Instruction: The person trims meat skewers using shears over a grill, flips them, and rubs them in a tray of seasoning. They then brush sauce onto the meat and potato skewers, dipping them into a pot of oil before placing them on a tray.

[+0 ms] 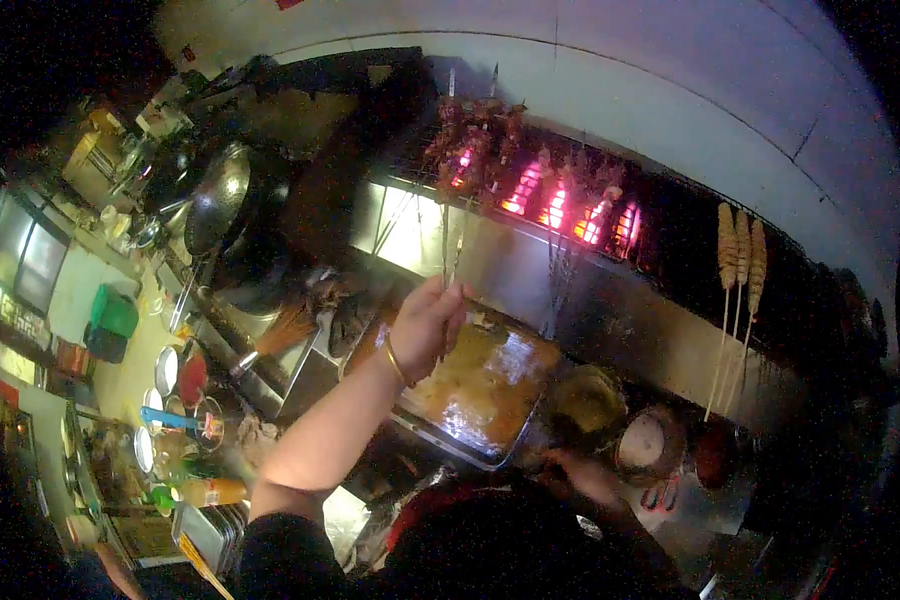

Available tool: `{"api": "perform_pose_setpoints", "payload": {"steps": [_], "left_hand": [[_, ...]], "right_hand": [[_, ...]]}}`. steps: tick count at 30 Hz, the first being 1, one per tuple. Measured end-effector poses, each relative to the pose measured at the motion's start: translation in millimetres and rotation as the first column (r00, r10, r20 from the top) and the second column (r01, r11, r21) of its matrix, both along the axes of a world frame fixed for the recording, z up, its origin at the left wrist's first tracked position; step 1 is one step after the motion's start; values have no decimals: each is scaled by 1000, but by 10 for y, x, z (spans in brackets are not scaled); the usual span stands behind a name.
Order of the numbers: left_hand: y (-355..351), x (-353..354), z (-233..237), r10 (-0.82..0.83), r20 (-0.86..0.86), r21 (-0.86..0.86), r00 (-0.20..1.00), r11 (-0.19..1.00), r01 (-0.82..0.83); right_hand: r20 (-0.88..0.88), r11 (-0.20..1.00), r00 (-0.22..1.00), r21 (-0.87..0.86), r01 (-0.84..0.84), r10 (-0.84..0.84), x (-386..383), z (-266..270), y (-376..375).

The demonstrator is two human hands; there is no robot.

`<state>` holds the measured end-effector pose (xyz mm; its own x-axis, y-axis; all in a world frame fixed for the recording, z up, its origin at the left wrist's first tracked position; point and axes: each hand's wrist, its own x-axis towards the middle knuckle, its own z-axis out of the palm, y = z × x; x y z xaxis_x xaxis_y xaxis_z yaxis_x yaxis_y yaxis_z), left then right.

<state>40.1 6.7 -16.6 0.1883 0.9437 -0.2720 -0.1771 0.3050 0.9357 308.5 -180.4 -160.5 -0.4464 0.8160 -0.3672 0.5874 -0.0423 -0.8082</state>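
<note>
My left hand (pixel 433 325), with a gold bangle at the wrist, is closed around the ends of metal skewers (pixel 453 242). Their meat pieces (pixel 478 140) lie over the left part of the grill, beside glowing red heat. Below the hand is a rectangular metal tray (pixel 490 465) with brownish liquid. My right hand (pixel 588 474) is low and dark near a bowl (pixel 586 398); its fingers are too dim to make out. More meat skewers (pixel 610 180) rest over the glowing section of the grill.
Three long skewers (pixel 740 250) lie at the grill's right end. A whitish bowl (pixel 642 442) and red-handled scissors (pixel 660 492) are at lower right. On the left are a wok (pixel 218 198), a brush (pixel 282 332), cups and a green container (pixel 113 312).
</note>
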Motion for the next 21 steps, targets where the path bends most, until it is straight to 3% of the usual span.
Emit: {"api": "perform_pose_setpoints", "payload": {"steps": [1, 3, 6, 8, 9, 10, 13, 14, 15, 16, 17, 18, 20, 21], "left_hand": [[-23, -22, 17, -9, 1, 5, 1000, 1000, 9], [-48, -29, 25, -17, 18, -14, 1000, 1000, 17], [-25, 27, 27, -25, 60, -73, 998, 997, 30], [32, 82, 67, -44, 83, -98, 996, 994, 53], [73, 91, 110, -46, 70, -122, 996, 991, 55], [123, 83, 158, -61, 57, -152, 997, 986, 69], [357, 133, 64, -124, -14, -177, 992, 977, 120], [403, 143, 107, -180, 53, -140, 982, 972, 186], [569, 159, -19, -77, -18, -267, 997, 961, 70], [545, 325, 163, 2, -136, -261, 991, 965, -38], [772, 109, -153, -91, 9, -101, 996, 991, 92], [887, 78, -77, -188, 24, -177, 982, 966, 189], [1093, -45, -249, -178, 24, -132, 984, 975, 179], [1240, -190, -374, -251, 78, -126, 965, 957, 259]], "right_hand": [[-99, 998, 995, 58, 35, -29, -1, -62, -17], [-26, 982, 1000, 188, 13, -8, -36, 46, -21], [-101, 996, 995, 83, 9, -1, -200, 596, 139], [-184, 938, 962, -320, 135, -201, -179, 537, 186], [-149, 759, 908, -610, 226, -391, -90, 178, 180], [-55, 479, 827, -836, 269, -560, -8, -165, 163], [-226, 693, 746, -599, 401, -627, 275, -896, -357], [-91, 920, 927, -189, 343, -364, 324, -427, -407], [226, 951, 943, 247, 188, -245, 376, 60, -451], [363, 972, 902, 78, 222, -236, 525, 94, -548], [501, 963, 847, -87, 254, -178, 676, 127, -654], [400, 898, 814, 312, 310, -420, 803, -132, -998], [639, 868, 613, 194, 457, -465, 941, 178, -1244], [592, 805, 592, 179, 565, -547, 1080, 200, -1361]]}}
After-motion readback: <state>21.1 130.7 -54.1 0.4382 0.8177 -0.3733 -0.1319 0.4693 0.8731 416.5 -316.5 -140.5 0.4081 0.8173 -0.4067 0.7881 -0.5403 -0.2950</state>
